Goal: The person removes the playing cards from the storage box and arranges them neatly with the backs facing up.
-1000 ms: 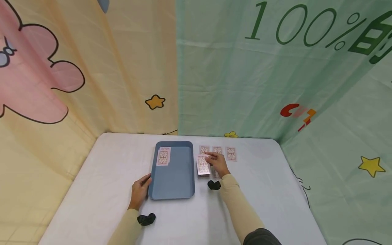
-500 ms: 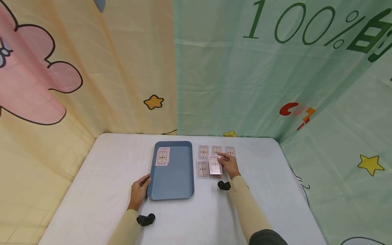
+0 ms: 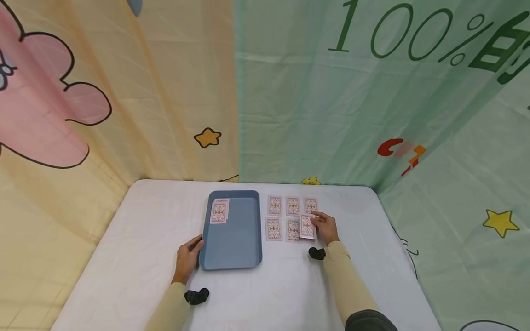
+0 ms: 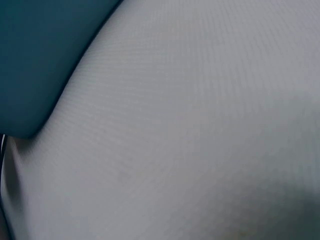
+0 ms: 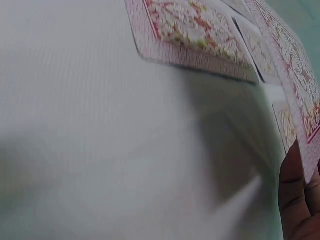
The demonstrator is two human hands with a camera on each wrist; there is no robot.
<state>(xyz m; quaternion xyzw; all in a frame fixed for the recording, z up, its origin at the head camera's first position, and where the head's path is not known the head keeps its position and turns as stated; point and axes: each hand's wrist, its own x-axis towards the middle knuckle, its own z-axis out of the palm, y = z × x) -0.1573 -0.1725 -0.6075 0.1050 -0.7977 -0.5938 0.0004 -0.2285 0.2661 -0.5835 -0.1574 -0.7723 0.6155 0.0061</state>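
My right hand [image 3: 325, 226] pinches a playing card [image 3: 307, 227] by its right edge. The card shows its red patterned back. In the right wrist view, that card [image 5: 292, 65] stands tilted above the tablecloth, with fingers [image 5: 295, 197] at its lower end. Left of it, face-down cards lie in two rows, among them a front-left card [image 3: 273, 229] and a front-middle card [image 3: 292, 230]. My left hand [image 3: 187, 260] holds the left rim of a blue-grey tray [image 3: 233, 257]. In the left wrist view only the corner of the tray [image 4: 45, 65] shows.
Two overlapping face-down cards [image 3: 219, 212] lie in the tray's far left corner. A back row of cards, including a middle one [image 3: 292, 206], lies right of the tray. White cloth covers the table [image 3: 248, 299]; printed curtains [image 3: 331, 115] stand behind it.
My right hand has moved right with a card, leaving one card at front left and one at front middle. The left hand and the tray have stayed in place.
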